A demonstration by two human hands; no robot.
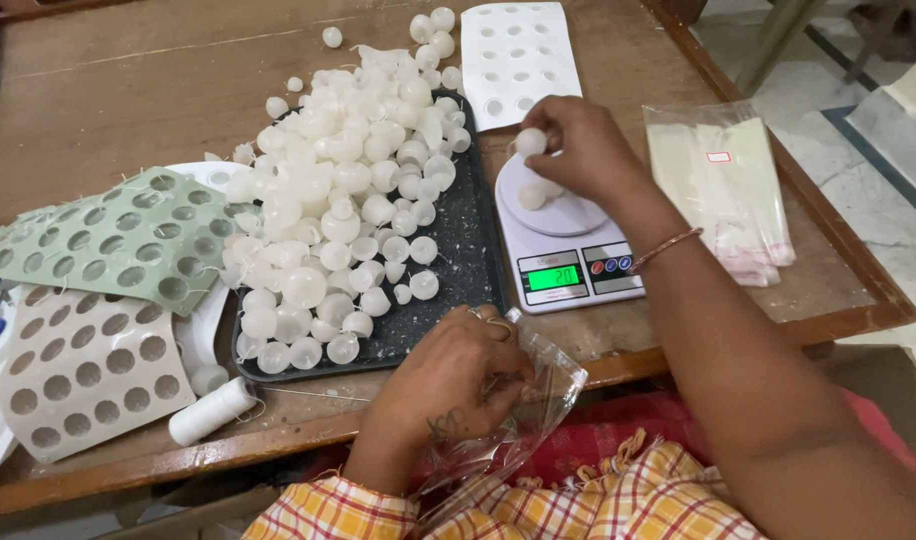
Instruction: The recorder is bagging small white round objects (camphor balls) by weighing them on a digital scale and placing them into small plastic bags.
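Note:
My right hand (578, 145) holds a small white ball (530, 141) just above the white kitchen scale (568, 255). Another white ball (531, 197) rests on the scale's round platform, and its green display is lit. My left hand (456, 380) grips a clear plastic bag (538, 400) at the table's front edge, close to my lap. A dark tray (463, 250) to the left of the scale carries a big heap of white balls (348, 190).
A green mould (118, 240) and a beige mould (78, 365) with round holes lie at the left. A white mould sheet (518, 55) lies at the back. A stack of clear bags (723, 180) sits right of the scale. A white thread spool (213, 410) lies at the front.

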